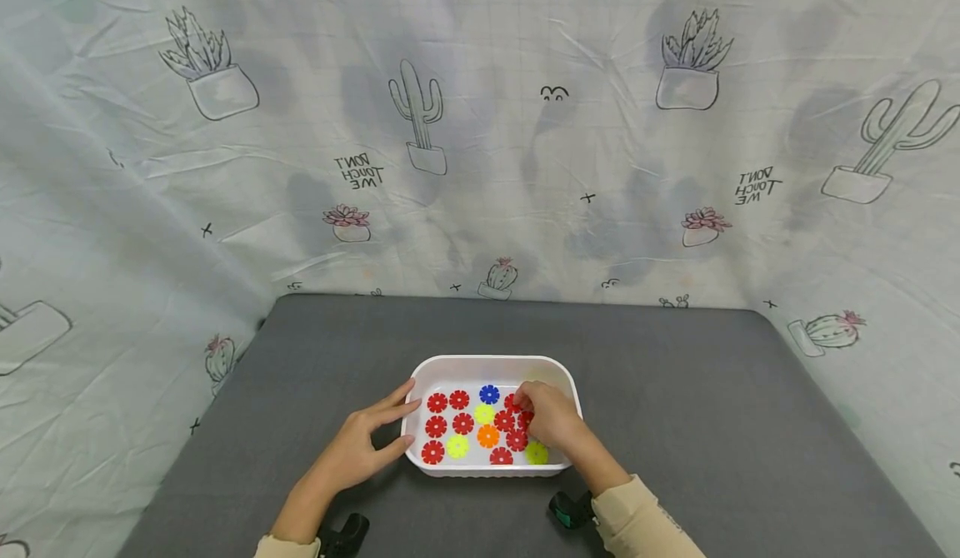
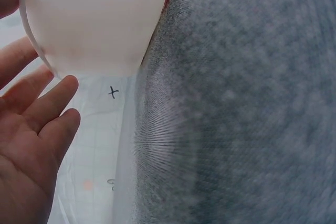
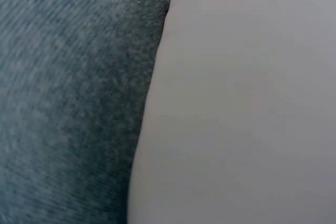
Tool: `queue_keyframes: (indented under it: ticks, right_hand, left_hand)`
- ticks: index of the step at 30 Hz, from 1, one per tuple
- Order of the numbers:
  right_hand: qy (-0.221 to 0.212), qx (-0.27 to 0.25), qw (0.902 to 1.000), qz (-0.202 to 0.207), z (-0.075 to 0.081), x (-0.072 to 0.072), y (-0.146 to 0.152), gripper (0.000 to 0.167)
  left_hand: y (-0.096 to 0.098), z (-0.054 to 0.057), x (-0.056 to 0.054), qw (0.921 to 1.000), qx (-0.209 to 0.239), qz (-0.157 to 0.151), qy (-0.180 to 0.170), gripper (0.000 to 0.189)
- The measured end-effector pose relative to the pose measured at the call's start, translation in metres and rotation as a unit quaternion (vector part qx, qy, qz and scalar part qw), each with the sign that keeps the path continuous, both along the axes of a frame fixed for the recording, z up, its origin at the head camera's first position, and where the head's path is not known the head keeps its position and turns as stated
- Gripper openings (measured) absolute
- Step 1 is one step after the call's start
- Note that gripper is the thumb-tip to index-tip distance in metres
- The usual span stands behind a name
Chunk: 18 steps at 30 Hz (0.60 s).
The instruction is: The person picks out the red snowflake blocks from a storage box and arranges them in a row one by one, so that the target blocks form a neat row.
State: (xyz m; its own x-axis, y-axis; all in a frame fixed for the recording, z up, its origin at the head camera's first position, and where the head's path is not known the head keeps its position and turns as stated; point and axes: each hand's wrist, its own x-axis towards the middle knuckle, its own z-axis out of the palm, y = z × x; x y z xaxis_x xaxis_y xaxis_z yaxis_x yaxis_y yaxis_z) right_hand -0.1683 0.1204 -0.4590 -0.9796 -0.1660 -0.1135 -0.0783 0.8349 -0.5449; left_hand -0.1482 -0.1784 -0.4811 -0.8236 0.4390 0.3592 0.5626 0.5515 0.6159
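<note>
A white plastic tray (image 1: 491, 473) holds several notched snowflake discs, mostly red, spread over its floor. My left hand (image 1: 363, 441) touches the tray's left end with its fingers spread and fairly straight. The left wrist view shows that hand (image 2: 31, 129) with fingertips at the tray's rim (image 2: 31, 40). My right hand (image 1: 551, 412) reaches inside the tray at the right, fingers bent down over red discs (image 1: 504, 420). Its fingertips overlap a red disc (image 1: 512, 403); I cannot tell if they pinch one. The right wrist view shows only the tray's outer wall (image 3: 236, 103) and grey cloth.
A blue disc (image 1: 489, 394), an orange disc (image 1: 488, 435) and yellow-green discs (image 1: 457, 446) lie among the red ones. The tray stands on a grey table (image 1: 675, 408). A pale curtain (image 1: 480, 125) with printed cacti hangs behind and at both sides.
</note>
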Motion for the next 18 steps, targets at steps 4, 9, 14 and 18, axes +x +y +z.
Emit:
queue_keyframes:
  ticks: [4, 9, 14, 18]
  right_hand:
    - [0.010, 0.017, 0.9998, 0.002, -0.0013, 0.0003, -0.0007, 0.036]
    - [0.021, 0.028, 0.9994, 0.008, -0.0046, 0.0009, -0.0003, 0.035]
    - [0.021, 0.034, 0.9992, 0.006, -0.0064, 0.0012, -0.0004, 0.031]
    - [0.015, 0.046, 0.9988, 0.003, -0.0071, 0.0032, -0.0014, 0.026]
  left_hand:
    - [0.0001, -0.0009, 0.0000, 1.0000, 0.000, 0.001, -0.001, 0.048]
    - [0.0008, -0.0026, 0.0007, 1.0000, 0.000, 0.002, 0.005, 0.048]
    - [0.0012, -0.0045, 0.0018, 1.0000, 0.000, 0.006, 0.007, 0.048]
    - [0.0009, -0.0061, 0.0024, 1.0000, 0.002, 0.002, 0.007, 0.047]
